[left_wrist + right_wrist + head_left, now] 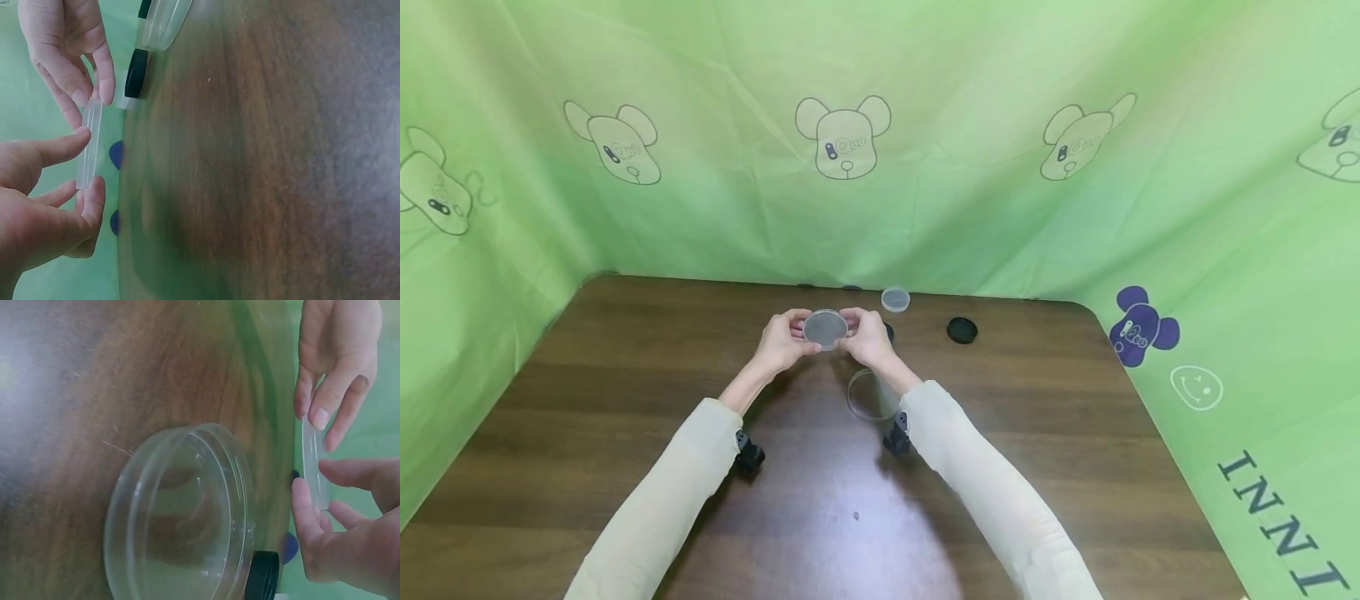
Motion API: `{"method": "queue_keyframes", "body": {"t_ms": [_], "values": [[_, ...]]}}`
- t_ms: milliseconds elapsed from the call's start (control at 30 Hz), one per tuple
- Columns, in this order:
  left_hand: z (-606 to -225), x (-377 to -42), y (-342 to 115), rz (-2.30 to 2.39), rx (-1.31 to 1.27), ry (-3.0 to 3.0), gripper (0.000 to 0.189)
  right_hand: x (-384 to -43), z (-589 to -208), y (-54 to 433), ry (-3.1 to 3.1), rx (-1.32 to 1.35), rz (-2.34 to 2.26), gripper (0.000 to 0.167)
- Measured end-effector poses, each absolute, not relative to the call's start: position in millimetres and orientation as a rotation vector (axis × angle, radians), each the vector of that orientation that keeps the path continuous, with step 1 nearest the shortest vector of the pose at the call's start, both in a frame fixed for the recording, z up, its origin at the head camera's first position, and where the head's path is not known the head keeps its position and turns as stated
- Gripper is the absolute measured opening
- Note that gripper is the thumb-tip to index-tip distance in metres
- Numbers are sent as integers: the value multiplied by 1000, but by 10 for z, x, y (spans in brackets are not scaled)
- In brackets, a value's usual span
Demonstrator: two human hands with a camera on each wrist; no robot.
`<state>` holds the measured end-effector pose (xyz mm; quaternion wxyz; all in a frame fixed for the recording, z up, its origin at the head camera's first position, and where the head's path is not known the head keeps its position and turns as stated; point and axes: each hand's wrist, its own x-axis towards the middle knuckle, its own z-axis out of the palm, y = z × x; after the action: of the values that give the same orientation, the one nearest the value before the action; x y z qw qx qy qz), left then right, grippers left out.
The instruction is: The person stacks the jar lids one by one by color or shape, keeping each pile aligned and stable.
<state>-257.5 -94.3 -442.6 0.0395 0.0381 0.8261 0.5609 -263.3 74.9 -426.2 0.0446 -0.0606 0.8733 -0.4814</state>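
A small clear petri dish is held up over the far part of the table, its round face turned towards the head camera. My left hand grips its left edge between thumb and fingers. On the opposite edge, my right hand pinches it the same way. Seen edge-on in the left wrist view, the petri dish is a thin, see-through disc with the fingertips of both hands at its rim. A larger clear petri dish lies on the table below my right wrist, partly hidden by the forearm in the head view.
Near the back edge stands another small clear dish. A black round dish or lid lies right of it; a second dark round piece is mostly behind my right hand in the head view. Green cloth hangs behind the brown table.
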Motion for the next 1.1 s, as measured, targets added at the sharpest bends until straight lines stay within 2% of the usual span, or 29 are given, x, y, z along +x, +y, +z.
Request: {"method": "queue_keyframes", "body": {"t_ms": [400, 1100], "values": [[-4461, -2440, -867, 1754, 181, 2479, 64, -2465, -4299, 869, 2637, -145, -1485, 61], [-4341, -2244, -719, 1762, 216, 2488, 62, -2204, -4178, 1090, 2663, -204, -1497, 57]]}}
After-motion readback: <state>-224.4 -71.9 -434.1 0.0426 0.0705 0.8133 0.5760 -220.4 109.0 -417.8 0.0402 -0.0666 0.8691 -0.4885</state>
